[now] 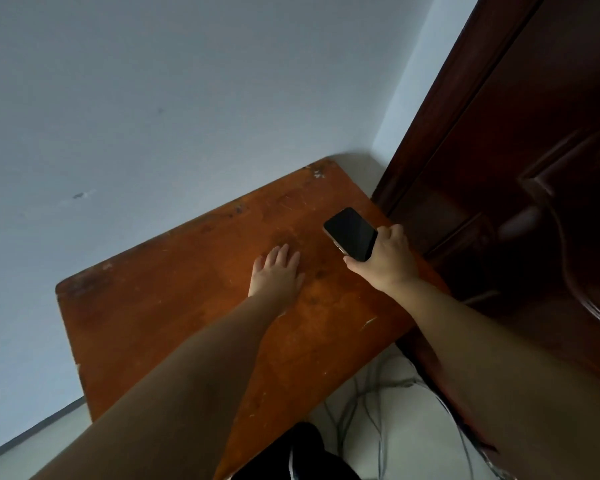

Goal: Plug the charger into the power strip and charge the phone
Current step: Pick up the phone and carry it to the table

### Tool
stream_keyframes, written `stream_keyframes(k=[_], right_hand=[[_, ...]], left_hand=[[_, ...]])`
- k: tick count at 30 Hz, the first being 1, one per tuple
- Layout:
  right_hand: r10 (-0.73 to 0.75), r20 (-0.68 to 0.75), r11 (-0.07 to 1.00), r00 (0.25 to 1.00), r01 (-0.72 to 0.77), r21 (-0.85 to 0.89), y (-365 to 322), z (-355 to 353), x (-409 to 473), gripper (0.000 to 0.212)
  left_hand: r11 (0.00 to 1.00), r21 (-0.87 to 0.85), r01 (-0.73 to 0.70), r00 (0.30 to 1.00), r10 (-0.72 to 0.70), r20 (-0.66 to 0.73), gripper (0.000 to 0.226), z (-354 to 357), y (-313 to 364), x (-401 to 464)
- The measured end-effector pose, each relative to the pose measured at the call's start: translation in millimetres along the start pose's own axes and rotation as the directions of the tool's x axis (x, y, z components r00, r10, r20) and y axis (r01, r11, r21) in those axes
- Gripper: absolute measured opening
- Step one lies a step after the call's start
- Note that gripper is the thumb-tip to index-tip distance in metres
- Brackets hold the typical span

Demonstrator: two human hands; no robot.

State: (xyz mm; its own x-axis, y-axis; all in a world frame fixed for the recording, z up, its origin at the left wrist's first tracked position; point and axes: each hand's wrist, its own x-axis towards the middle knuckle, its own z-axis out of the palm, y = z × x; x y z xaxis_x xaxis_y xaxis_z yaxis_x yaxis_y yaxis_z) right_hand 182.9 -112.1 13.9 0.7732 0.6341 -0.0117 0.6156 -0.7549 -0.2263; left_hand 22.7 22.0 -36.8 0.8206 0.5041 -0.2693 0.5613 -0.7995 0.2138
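Black phone (pixel 351 233) with a dark, blank screen facing up, shiny gold edge showing, tilting a bit, sitting in the right hand (pixel 385 259) over the far right part of the orange-brown wooden table (pixel 174 306)

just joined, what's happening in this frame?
A person leans over a worn wooden table. The right hand holds a phone, screen dark, just above the table's far right part. The left hand rests flat and empty on the tabletop. Cables lie on the floor; no charger or power strip is visible.
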Motion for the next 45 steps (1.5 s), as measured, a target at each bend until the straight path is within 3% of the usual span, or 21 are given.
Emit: stream_keyframes(k=[3,6,13,19,23,29,37,45], right_hand=[[-0.09,-0.03,0.996,0.995,0.091,0.012,-21.7,-18.6,2.7,0.079],[-0.209,-0.068,0.978,0.976,0.21,0.016,-50.2,-30.0,-2.8,0.079],[-0.545,-0.085,0.832,0.834,0.551,0.067,-140.3,-32.2,-50.0,0.074],[-0.801,-0.041,0.59,0.597,0.799,0.114,-248.1,-19.7,-129.4,0.074],[-0.91,-0.022,0.406,0.413,0.902,0.149,-323.1,-5.3,-205.9,0.074],[-0.963,0.025,0.266,0.269,0.93,0.253,-420.8,17.9,-348.7,0.071],[-0.998,0.059,0.052,0.032,0.92,0.388,-539.5,45.1,-581.5,0.072],[-0.981,0.063,-0.148,-0.182,0.921,0.36,-646.7,74.5,-720.3,0.072]], left_hand=[[0.988,-0.136,0.069,0.993,-0.081,-0.082,0.048,-34.7,1.1,-8.4],[0.979,-0.158,0.127,0.963,-0.16,-0.218,0.044,-57.0,-10.6,-36.8],[0.919,-0.166,0.358,0.849,-0.394,-0.352,0.046,-65.0,-68.5,-156.3],[0.749,-0.248,0.614,0.655,-0.659,-0.37,0.043,-52.5,-128.9,-290.3],[0.603,-0.332,0.725,0.479,-0.788,-0.386,0.041,-33.7,-160.1,-396.0],[0.429,-0.394,0.813,0.288,-0.884,-0.369,0.04,2.3,-189.9,-559.0],[0.108,-0.427,0.898,-0.03,-0.952,-0.304,0.04,48.1,-230.8,-812.8],[-0.046,-0.485,0.873,-0.197,-0.944,-0.265,0.039,81.4,-280.9,-947.4]])
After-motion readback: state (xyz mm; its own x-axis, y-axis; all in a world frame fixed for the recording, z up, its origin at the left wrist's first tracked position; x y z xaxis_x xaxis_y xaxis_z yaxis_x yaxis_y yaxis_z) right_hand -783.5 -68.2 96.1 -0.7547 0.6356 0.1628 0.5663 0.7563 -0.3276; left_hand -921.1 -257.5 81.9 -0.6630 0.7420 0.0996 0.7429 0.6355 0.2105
